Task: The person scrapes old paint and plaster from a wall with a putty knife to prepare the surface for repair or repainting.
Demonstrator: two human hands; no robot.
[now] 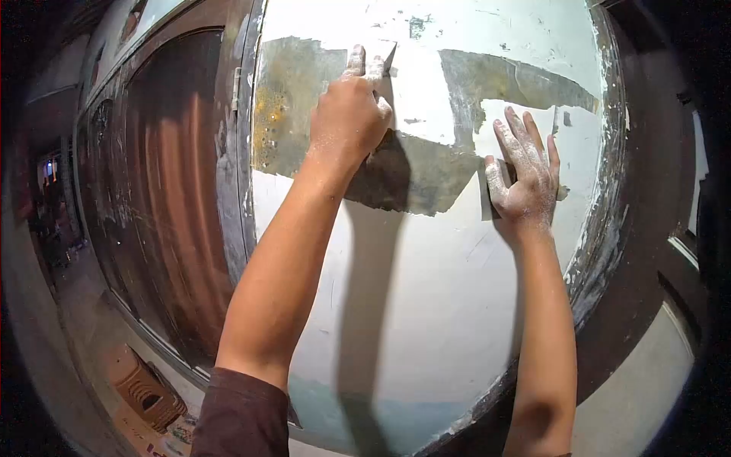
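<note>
My left hand is raised against a pale wall panel, its fingers closed round what looks like a scraper. Two fingers stretch up along the blade, of which only a thin pointed edge shows; the handle is mostly hidden in the fist. White dust coats those fingertips. My right hand lies on the panel to the right, fingers spread and dusty, holding nothing I can see. Between the hands, a bare grey-brown patch with ragged edges shows where the white coating is gone.
At left stands a dark wooden door with a hinge on its worn frame. A brown plastic stool lies low at the left. Chipped dark trim borders the panel's right side.
</note>
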